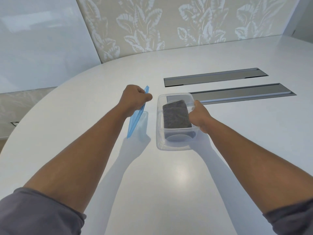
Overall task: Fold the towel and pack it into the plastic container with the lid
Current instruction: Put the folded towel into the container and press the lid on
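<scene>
A folded dark grey towel [176, 114] lies inside a clear plastic container [160, 133] on the white table. My right hand [200, 117] grips the container's right rim, thumb over the edge. My left hand [133, 99] is closed on a translucent blue lid [135, 123], holding it tilted on edge, its lower end touching the table just left of the container. The lid and container are apart, with a narrow gap between them.
The white rounded table [169, 175] stretches in front of me. Two long grey recessed cable slots [215, 77] [243, 93] lie behind and to the right of the container. A leaf-patterned wall [169, 22] stands beyond the table's far edge.
</scene>
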Demonstrator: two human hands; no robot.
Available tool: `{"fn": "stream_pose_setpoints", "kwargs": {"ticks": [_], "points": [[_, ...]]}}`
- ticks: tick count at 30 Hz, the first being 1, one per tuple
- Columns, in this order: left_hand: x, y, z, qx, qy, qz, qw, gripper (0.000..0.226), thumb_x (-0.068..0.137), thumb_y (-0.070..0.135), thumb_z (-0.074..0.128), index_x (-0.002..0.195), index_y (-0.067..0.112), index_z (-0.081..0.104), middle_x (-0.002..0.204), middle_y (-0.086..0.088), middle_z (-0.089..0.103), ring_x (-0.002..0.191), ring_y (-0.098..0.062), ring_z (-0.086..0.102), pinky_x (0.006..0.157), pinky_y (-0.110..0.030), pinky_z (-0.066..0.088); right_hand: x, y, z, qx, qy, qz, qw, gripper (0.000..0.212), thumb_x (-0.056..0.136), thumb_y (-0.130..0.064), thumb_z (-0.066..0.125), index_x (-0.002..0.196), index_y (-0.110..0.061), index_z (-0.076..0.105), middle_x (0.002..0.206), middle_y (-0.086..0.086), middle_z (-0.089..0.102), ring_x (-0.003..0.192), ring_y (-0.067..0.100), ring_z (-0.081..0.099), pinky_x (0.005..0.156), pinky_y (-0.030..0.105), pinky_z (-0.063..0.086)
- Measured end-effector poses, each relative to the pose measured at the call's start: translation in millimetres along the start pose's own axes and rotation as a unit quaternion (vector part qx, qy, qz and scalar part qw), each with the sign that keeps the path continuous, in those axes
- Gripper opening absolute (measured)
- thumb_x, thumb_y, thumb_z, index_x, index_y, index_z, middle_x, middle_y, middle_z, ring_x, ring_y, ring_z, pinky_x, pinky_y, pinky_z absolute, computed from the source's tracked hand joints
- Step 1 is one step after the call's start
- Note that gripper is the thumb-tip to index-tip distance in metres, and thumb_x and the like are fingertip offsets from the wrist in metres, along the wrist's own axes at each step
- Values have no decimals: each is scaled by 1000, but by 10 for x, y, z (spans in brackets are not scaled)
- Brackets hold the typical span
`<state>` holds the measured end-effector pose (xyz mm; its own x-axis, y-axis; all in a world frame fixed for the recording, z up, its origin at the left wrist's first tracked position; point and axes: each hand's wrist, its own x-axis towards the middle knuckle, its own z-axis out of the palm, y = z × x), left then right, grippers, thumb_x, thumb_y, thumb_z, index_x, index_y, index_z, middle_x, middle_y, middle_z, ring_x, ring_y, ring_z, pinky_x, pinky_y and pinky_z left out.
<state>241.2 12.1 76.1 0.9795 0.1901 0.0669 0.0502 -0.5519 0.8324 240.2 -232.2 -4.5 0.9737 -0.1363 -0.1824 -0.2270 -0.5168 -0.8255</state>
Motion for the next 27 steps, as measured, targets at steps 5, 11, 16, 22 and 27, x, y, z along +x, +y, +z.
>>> {"fn": "stream_pose_setpoints", "kwargs": {"ticks": [5,11,16,22,27], "points": [[-173,447,-186,-30,-19,59,998,21,79,11,73,87,-9,70,64,-8,57,42,-9,47,43,-17,40,-84,-10,30,21,-4,12,1000,59,92,-12,64,145,-18,40,132,8,59,116,30,58,97,49,55],[-422,814,-220,-134,-76,57,986,7,86,7,68,86,0,71,68,-7,60,56,-17,54,56,-26,46,-189,-24,85,63,22,12,998,57,92,-13,55,147,-17,43,146,6,54,123,28,56,98,43,51],[-493,810,-186,-372,-138,10,918,13,87,1,62,99,-1,61,69,-12,49,56,-24,45,53,-25,42,-344,-147,-19,114,171,-24,978,40,97,-45,41,118,-17,61,122,7,65,113,31,58,97,43,45],[-466,552,36,-509,-203,-57,835,14,94,11,50,97,3,62,85,-14,62,71,-26,63,63,-32,55,-428,-471,-155,223,87,-41,970,31,94,-58,43,91,-31,58,95,-4,75,91,18,60,88,42,34],[-452,312,175,-571,-172,-109,795,17,96,12,47,97,5,63,77,-9,67,65,-21,64,62,-31,57,-372,-539,-244,314,42,-30,948,43,89,-40,70,122,-15,58,115,0,66,97,17,63,76,30,43]]}}
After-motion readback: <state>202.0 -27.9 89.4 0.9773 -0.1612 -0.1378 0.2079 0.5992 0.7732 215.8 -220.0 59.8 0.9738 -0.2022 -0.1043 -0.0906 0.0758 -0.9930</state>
